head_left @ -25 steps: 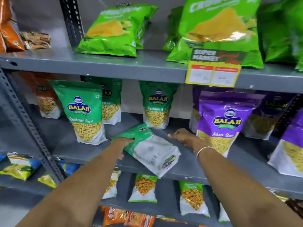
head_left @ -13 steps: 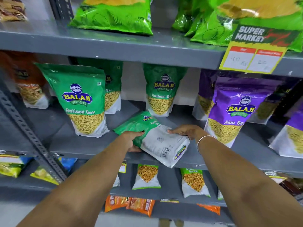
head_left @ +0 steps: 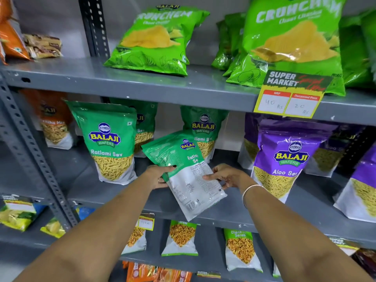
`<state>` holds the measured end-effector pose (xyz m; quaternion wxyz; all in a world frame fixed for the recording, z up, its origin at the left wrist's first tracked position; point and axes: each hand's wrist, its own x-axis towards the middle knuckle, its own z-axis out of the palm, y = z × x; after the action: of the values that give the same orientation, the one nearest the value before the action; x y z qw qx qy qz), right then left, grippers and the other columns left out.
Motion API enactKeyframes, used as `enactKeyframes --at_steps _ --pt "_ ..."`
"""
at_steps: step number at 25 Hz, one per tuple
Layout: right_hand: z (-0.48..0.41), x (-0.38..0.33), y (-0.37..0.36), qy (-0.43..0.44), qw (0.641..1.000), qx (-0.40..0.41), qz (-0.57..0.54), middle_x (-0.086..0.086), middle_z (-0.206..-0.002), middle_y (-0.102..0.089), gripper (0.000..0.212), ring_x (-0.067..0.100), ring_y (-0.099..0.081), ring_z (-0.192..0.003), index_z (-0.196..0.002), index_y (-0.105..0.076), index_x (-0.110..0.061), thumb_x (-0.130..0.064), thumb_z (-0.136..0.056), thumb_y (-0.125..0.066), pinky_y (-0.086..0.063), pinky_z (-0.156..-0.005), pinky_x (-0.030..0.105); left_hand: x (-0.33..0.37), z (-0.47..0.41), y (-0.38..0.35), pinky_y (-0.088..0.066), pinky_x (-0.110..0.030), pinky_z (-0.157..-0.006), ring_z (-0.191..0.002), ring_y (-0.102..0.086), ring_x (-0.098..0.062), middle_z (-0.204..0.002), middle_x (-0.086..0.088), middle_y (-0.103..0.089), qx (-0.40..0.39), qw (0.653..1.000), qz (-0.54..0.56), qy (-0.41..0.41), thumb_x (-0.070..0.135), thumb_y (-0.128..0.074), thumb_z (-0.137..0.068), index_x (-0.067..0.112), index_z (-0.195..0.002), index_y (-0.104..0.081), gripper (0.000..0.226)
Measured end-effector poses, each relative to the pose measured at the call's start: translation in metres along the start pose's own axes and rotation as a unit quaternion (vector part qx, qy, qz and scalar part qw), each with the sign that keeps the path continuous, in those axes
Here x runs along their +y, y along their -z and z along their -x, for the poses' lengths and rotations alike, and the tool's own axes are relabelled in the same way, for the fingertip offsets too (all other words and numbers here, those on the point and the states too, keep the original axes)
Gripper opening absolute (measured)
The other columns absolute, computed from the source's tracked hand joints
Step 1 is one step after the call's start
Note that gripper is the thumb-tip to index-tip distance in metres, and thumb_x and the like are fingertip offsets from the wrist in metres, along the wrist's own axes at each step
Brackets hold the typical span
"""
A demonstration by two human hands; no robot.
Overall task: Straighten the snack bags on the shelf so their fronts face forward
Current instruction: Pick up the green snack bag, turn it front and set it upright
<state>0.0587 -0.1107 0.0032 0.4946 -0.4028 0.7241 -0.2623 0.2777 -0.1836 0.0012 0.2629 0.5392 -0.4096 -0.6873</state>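
Observation:
A green and white Ratlami Sev bag (head_left: 184,169) is raised off the middle shelf (head_left: 234,216), tilted with its top to the upper left and its printed back side toward me. My left hand (head_left: 157,177) grips its left edge. My right hand (head_left: 225,177) grips its right edge; a silver bangle sits on that wrist. Upright Ratlami Sev bags stand facing forward at the left (head_left: 108,140) and behind the held bag (head_left: 204,127). A purple Aloo Sev bag (head_left: 286,159) stands upright to the right.
Green Crunchem chip bags (head_left: 156,39) lean on the upper shelf, above a yellow price tag (head_left: 289,98). More purple bags stand at the far right (head_left: 362,192). Chana Garam bags (head_left: 181,238) fill the lower shelf. A perforated grey upright (head_left: 26,151) bounds the left.
The bag lay flat on the shelf a second ago. Both hands have taken its edges and lifted it, tilting it upward toward standing.

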Motion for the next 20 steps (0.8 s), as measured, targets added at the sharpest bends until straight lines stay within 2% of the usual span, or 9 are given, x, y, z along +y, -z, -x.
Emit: enactKeyframes --at_steps 1,3,6,8,10,11,13,16,20 --pt "0.001 -0.001 0.000 0.016 1.000 0.010 -0.012 0.005 -0.082 -0.066 0.017 0.025 -0.060 -0.087 -0.077 -0.060 -0.010 -0.016 -0.074 -0.076 -0.049 -0.075 0.035 0.006 0.001 0.000 -0.049 -0.039 -0.081 -0.080 -0.059 -0.023 -0.101 -0.010 -0.060 0.009 1.000 -0.002 -0.015 0.007 -0.071 -0.078 0.005 -0.114 -0.051 0.041" --pt "0.000 -0.002 -0.002 0.044 0.998 0.024 -0.038 0.004 -0.079 -0.066 0.015 0.025 -0.061 -0.083 -0.071 -0.061 -0.014 -0.013 -0.074 -0.076 -0.050 -0.068 0.032 0.015 0.003 -0.002 -0.049 -0.039 -0.080 -0.096 -0.058 -0.026 -0.113 -0.012 -0.059 0.019 0.999 -0.009 -0.043 0.005 -0.071 -0.078 0.005 -0.109 -0.052 0.036" --pt "-0.001 -0.004 -0.004 0.086 0.994 0.045 -0.049 0.006 -0.080 -0.065 0.020 0.020 -0.062 -0.073 -0.069 -0.057 -0.016 -0.011 -0.073 -0.076 -0.049 -0.062 0.028 0.022 0.001 -0.006 -0.048 -0.038 -0.080 -0.108 -0.054 -0.026 -0.123 -0.012 -0.057 0.036 0.996 -0.014 -0.074 0.004 -0.071 -0.078 0.005 -0.124 -0.046 0.052" --pt "-0.002 -0.004 -0.005 0.107 0.991 0.054 -0.055 0.003 -0.073 -0.061 0.022 0.011 -0.061 -0.059 -0.069 -0.055 -0.014 -0.006 -0.074 -0.074 -0.047 -0.051 0.019 0.024 -0.002 -0.007 -0.048 -0.038 -0.081 -0.107 -0.054 -0.025 -0.105 -0.006 -0.060 0.044 0.993 -0.031 -0.107 0.003 -0.071 -0.078 0.008 -0.107 -0.051 0.036" --pt "-0.001 -0.004 -0.005 0.123 0.989 0.075 -0.045 0.002 -0.066 -0.053 0.028 0.010 -0.052 -0.051 -0.067 -0.049 -0.013 -0.003 -0.073 -0.075 -0.040 -0.042 0.016 0.029 0.000 -0.012 -0.049 -0.039 -0.083 -0.100 -0.051 -0.020 -0.084 0.005 -0.051 0.041 0.988 -0.042 -0.144 0.003 -0.071 -0.078 0.017 -0.082 -0.047 0.028" --pt "-0.002 -0.003 -0.005 0.131 0.986 0.088 -0.046 0.005 -0.068 -0.052 0.030 0.014 -0.051 -0.055 -0.068 -0.048 -0.013 -0.003 -0.071 -0.076 -0.040 -0.044 0.020 0.032 0.001 -0.014 -0.050 -0.040 -0.082 -0.095 -0.051 -0.018 -0.080 0.008 -0.047 0.039 0.984 -0.058 -0.165 0.002 -0.070 -0.078 0.021 -0.075 -0.043 0.033" --pt "-0.007 0.001 -0.004 0.147 0.979 0.122 -0.071 0.014 -0.082 -0.057 0.032 0.023 -0.056 -0.072 -0.076 -0.050 -0.010 0.000 -0.066 -0.079 -0.045 -0.055 0.027 0.037 -0.001 -0.020 -0.052 -0.042 -0.080 -0.087 -0.054 -0.016 -0.085 0.002 -0.053 0.033 0.973 -0.100 -0.205 0.001 -0.072 -0.076 0.019 -0.077 -0.044 0.033" --pt "-0.011 0.009 -0.010 0.155 0.963 0.183 -0.119 0.019 -0.105 -0.063 0.045 0.024 -0.059 -0.092 -0.097 -0.052 -0.004 0.008 -0.062 -0.078 -0.052 -0.078 0.037 0.041 -0.010 -0.027 -0.051 -0.047 -0.093 -0.101 -0.061 -0.027 -0.111 -0.017 -0.063 0.006 0.950 -0.155 -0.272 -0.003 -0.079 -0.064 0.011 -0.097 -0.047 0.048" --pt "-0.011 0.024 -0.027 0.154 0.939 0.277 -0.133 0.017 -0.114 -0.064 0.055 0.018 -0.056 -0.095 -0.113 -0.049 0.003 0.008 -0.065 -0.076 -0.049 -0.090 0.036 0.041 -0.028 -0.036 -0.049 -0.048 -0.099 -0.111 -0.061 -0.032 -0.117 -0.018 -0.064 -0.017 0.925 -0.215 -0.312 -0.002 -0.081 -0.059 0.012 -0.102 -0.049 0.056"
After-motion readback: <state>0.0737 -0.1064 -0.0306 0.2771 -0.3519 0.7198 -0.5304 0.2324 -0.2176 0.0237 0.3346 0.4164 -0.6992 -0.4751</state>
